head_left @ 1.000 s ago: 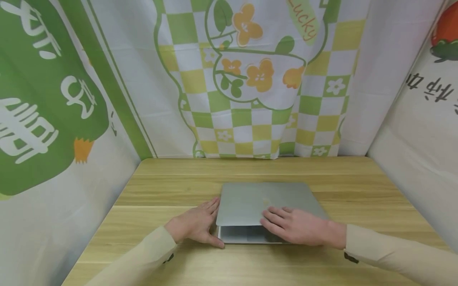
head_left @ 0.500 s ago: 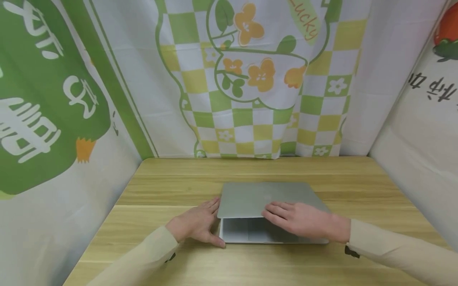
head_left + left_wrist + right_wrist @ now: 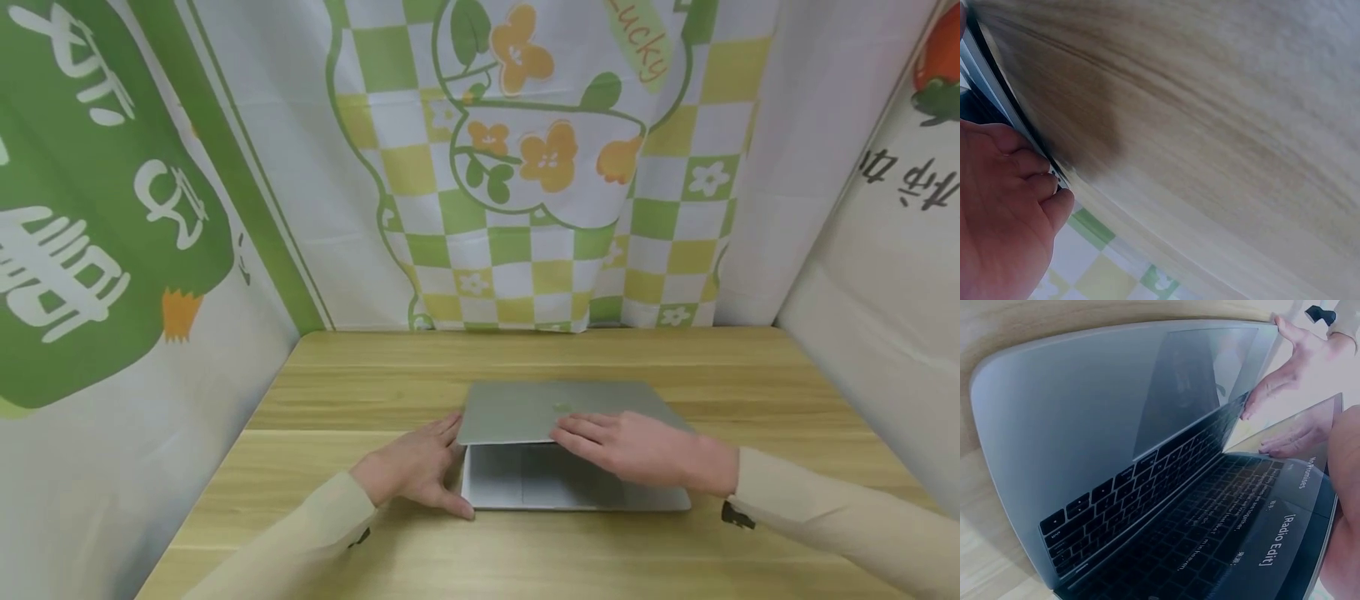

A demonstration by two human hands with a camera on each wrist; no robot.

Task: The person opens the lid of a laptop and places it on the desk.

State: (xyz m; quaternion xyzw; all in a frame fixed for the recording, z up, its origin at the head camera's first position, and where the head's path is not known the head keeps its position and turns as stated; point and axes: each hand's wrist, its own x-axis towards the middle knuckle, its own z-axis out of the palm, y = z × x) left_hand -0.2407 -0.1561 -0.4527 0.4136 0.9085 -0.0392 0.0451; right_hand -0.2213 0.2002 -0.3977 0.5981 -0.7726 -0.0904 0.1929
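Silver laptop [image 3: 517, 429], partly open, on a wood-grained tabletop [image 3: 337, 383]. The lid [image 3: 510, 410] is tilted above the base [image 3: 540, 497], its front edge raised and its hinge away from the person. By the left hand [image 3: 416, 468], held wide with the thumb at the front corner and the fingers along the side, the base is flanked; it is presumably steadied in this way, so that it does not shift or rise with the lid. By the right hand [image 3: 630, 446] the lid's front edge is held: the fingers are laid over the outer face, while the thumb, hidden in the head view, seems to be set at the inner side. A hold at the free edge is probably chosen because the hinge is turned there with the least force. In the right wrist view, the keyboard [image 3: 1104, 506], the trackpad [image 3: 1200, 381] and a lit screen [image 3: 1260, 550] bearing the words "[Radio Edit]" are shown.

Compared with the head view half a second earlier, the lid's front edge is raised higher, the right hand has been carried up with it, and more of the base is exposed; the left hand is found in nearly the same place.
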